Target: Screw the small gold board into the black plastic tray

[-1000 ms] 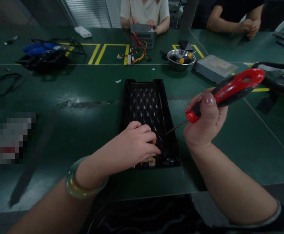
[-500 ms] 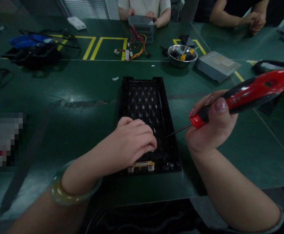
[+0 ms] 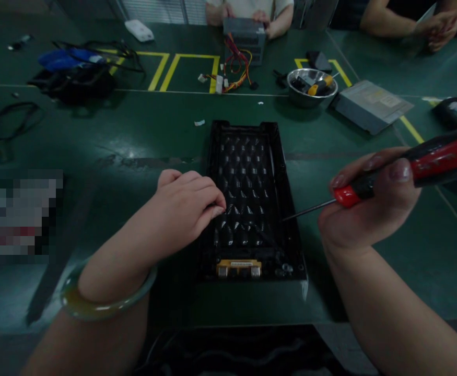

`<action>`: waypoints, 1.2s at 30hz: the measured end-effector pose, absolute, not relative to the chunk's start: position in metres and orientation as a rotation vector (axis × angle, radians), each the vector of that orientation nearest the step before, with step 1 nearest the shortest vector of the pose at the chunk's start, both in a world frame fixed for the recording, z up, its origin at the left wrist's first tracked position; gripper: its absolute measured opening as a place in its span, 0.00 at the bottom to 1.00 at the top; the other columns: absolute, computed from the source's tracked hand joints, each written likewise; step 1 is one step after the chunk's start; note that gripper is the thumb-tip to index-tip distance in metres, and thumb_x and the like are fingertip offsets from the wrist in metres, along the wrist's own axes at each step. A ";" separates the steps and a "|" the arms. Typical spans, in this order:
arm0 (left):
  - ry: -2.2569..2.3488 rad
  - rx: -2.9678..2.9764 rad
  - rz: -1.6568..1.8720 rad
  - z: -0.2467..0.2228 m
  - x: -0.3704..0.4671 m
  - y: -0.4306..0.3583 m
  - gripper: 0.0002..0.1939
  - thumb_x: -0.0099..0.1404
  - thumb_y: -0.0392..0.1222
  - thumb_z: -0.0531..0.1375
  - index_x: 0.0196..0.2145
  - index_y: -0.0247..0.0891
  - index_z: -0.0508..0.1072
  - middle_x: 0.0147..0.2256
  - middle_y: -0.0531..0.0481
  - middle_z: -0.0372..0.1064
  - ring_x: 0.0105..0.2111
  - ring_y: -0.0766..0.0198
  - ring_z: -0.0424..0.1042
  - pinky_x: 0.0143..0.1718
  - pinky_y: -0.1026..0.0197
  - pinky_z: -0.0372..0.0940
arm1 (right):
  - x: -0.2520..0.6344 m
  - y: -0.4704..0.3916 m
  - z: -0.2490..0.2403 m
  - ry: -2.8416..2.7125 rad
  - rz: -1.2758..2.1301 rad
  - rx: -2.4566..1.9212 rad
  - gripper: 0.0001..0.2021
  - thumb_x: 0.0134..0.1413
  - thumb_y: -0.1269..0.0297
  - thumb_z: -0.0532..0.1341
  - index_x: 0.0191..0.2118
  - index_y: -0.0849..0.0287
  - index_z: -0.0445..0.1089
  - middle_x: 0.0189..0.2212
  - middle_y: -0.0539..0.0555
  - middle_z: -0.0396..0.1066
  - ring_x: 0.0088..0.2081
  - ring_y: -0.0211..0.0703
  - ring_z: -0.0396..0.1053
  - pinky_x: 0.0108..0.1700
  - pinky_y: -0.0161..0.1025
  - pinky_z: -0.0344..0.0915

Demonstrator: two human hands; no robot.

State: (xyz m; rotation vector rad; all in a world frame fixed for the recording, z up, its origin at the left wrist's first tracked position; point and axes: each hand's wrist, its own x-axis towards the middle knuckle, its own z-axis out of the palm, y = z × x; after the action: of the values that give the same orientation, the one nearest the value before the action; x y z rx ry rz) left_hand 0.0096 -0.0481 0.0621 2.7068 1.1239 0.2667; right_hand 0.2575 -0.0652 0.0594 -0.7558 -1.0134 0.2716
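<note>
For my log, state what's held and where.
The right hand holds the screwdriver by its handle, near the shaft; whether the left hand holds anything cannot be told.

My left hand (image 3: pixel 185 209) has moved from over the near middle of the black casing (image 3: pixel 247 183) to its left edge, baring more of it and the whole gold-coloured connector board (image 3: pixel 239 267). My right hand (image 3: pixel 369 219) has shifted right with the screwdriver (image 3: pixel 443 159), its handle end now out of view.
</note>
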 end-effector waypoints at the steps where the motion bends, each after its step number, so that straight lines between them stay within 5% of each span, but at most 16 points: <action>1: 1.129 2.702 0.258 0.063 0.010 -0.049 0.08 0.68 0.43 0.55 0.36 0.43 0.74 0.37 0.51 0.73 0.41 0.56 0.68 0.49 0.49 0.52 | 0.257 -0.065 0.060 -1.010 0.277 -0.757 0.07 0.54 0.62 0.57 0.28 0.58 0.63 0.20 0.44 0.57 0.17 0.30 0.58 0.16 0.35 0.46; 36: 1.077 2.689 0.206 0.065 0.016 -0.057 0.08 0.68 0.43 0.55 0.37 0.44 0.74 0.38 0.54 0.74 0.41 0.57 0.70 0.44 0.51 0.48 | 0.257 -0.065 0.058 -0.952 0.349 -0.701 0.08 0.53 0.62 0.60 0.26 0.57 0.65 0.18 0.44 0.56 0.16 0.32 0.57 0.17 0.35 0.48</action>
State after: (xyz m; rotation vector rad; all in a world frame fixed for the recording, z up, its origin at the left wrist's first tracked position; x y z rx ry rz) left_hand 0.0164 -0.0566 0.0651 2.6887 1.0774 0.2062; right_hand 0.2565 -0.0652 0.0582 -0.7006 -0.9516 0.3486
